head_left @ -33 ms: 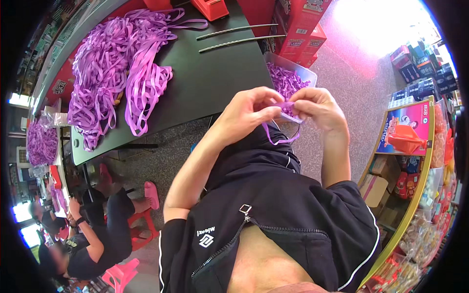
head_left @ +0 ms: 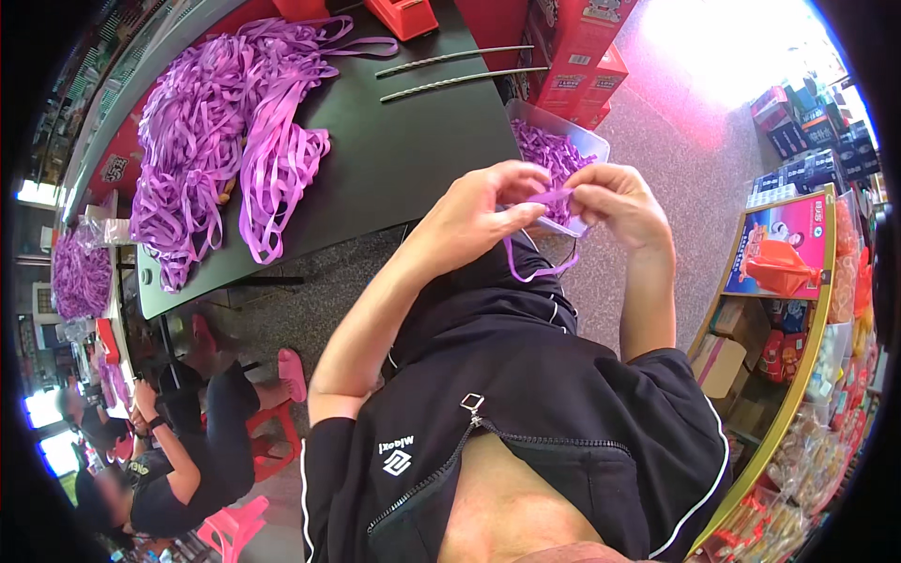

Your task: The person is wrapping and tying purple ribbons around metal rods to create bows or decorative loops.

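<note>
A narrow purple ribbon (head_left: 543, 274) is stretched between my two hands, its slack hanging in a loop over my lap. My left hand (head_left: 479, 211) curls around one part of it, thumb and forefinger bent with a gap between them; the exact grip is partly hidden. My right hand (head_left: 621, 206) pinches the ribbon between thumb and fingers, close to the left fingertips. Just beyond the hands stands a pale plastic bin (head_left: 595, 148) with many short purple ribbon pieces (head_left: 547, 155) in it.
On the dark table (head_left: 413, 141) lies a big heap of purple ribbons (head_left: 202, 122), near two twisted metal rods (head_left: 460, 84) and a red tape dispenser (head_left: 404, 17). Red cartons (head_left: 572, 66) stand behind the bin. A stocked shelf (head_left: 807, 357) is on the right; a seated person (head_left: 178, 460) is at left.
My right hand has shifted slightly right, away from the left, and more ribbon shows between them. The gap between my left thumb and forefinger looks wider.
</note>
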A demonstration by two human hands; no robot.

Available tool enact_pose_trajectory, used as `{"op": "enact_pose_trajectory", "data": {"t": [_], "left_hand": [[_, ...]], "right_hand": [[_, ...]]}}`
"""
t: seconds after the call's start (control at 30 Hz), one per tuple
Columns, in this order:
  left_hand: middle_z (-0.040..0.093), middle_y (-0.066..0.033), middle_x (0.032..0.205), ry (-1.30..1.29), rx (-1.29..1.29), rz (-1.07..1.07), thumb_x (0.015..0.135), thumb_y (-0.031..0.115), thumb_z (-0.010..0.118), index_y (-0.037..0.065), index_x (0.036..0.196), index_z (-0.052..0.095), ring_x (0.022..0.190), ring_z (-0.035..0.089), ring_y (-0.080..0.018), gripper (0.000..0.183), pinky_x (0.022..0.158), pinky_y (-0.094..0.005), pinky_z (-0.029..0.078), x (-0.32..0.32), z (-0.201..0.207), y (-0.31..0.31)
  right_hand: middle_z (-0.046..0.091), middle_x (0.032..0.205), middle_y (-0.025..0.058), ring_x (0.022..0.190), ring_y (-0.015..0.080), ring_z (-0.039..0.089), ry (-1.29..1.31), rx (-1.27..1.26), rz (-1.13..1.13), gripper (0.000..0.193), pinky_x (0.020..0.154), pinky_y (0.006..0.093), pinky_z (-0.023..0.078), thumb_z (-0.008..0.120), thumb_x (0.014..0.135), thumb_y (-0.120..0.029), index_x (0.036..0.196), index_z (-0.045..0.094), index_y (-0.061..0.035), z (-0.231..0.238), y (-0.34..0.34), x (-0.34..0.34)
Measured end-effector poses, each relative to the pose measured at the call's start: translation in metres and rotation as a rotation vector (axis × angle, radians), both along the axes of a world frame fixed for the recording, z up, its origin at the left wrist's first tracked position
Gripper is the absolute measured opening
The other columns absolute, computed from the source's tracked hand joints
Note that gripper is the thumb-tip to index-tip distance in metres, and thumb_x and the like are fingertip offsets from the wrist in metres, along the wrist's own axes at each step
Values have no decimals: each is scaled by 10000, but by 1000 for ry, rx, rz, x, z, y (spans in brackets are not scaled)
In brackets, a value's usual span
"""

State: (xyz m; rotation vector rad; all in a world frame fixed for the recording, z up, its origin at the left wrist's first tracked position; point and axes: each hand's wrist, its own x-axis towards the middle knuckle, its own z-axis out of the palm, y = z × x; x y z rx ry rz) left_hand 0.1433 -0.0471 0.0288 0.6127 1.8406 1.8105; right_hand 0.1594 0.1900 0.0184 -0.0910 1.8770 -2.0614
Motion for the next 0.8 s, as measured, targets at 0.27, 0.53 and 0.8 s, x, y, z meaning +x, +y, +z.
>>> {"op": "enact_pose_trajectory", "data": {"t": [0.27, 0.53, 0.8], "left_hand": [[681, -175, 1001, 717, -358, 45, 842, 142, 647, -32, 1118, 615, 931, 661, -236, 328, 822, -325, 501, -86, 42, 28], [701, -117, 964, 531, -411, 396, 859, 108, 606, -5, 1063, 656, 898, 670, -168, 239, 805, -284, 508, -208, 16, 32], [705, -102, 934, 513, -161, 484, 858, 85, 605, 14, 1068, 653, 879, 671, -163, 227, 797, -282, 512, -206, -19, 42]], "right_hand": [[657, 775, 36, 633, 63, 576, 43, 394, -364, 196, 589, 186, 462, 641, 874, -164, 948, 664, 16, -51, 69, -129], [670, 997, 142, 864, 166, 665, 179, -284, -357, 216, 677, 219, 531, 584, 911, -54, 1109, 573, 30, -52, 32, -212], [682, 961, 154, 826, 169, 679, 145, -318, -236, 157, 731, 246, 560, 617, 887, -47, 1031, 601, 12, -79, 11, -211]]}}
